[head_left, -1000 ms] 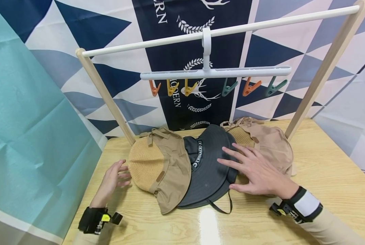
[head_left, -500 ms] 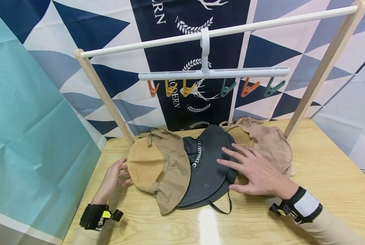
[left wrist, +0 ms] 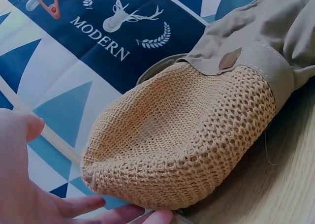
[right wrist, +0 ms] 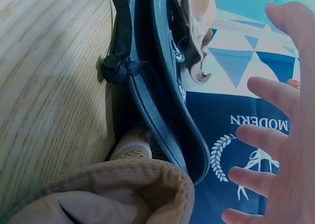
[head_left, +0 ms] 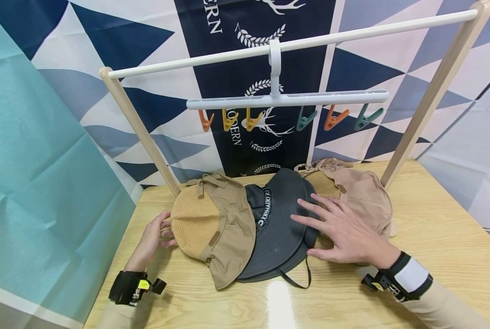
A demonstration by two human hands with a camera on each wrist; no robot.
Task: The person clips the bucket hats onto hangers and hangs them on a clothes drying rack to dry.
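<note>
Three hats [head_left: 278, 224] lie on the desk [head_left: 212, 306]. Left hand [head_left: 152, 236] beside straw hat [head_left: 218, 224], right hand [head_left: 345, 230] near black hat [head_left: 286, 219]; fingers [head_left: 312, 222] extended, gripping nothing. The straw hat appears light, pliable; recommend brim [head_left: 238, 242] hold.

"What lies by the left hand [head_left: 151, 237]?"

"A tan cloth hat [head_left: 214, 224], its straw crown dented and turned toward that hand; whether the fingertips touch it is hard to tell."

"And by the right hand [head_left: 345, 230]?"

"Its spread fingers stand over the black hat [head_left: 279, 233], lettered band showing, strap trailing frontward, one side lapped by the tan brim. Farther right lies a pinkish-beige hat [head_left: 364, 196], its straw crown partly covered."
</note>
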